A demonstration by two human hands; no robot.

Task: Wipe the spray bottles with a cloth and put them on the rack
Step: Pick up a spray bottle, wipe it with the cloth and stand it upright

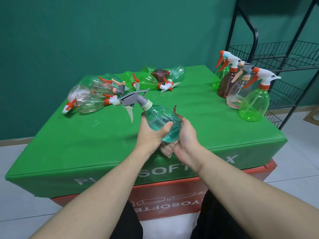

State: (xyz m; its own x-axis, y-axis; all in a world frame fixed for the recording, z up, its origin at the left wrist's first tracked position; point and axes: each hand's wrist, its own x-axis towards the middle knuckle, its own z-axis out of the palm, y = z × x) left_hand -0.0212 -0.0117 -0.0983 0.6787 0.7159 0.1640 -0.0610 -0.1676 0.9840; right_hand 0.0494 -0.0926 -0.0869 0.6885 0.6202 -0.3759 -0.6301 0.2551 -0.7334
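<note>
Teal bottle (161, 122), nozzle pointing far-left, gripped by left hand (151, 133); right hand (187, 135) clutches cloth (168, 147) beneath; rack (276, 56) stands far-right.

Both forearms were bare, no sleeves, rings or watch; the left hand (151, 133) and right hand (187, 137) wore nothing. Black trousers (127, 226) covered the legs.

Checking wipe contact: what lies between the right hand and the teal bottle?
In the head view, the brown checked cloth lies between the right hand and the teal spray bottle, wrapping its base; the left hand grips it bare.
</note>
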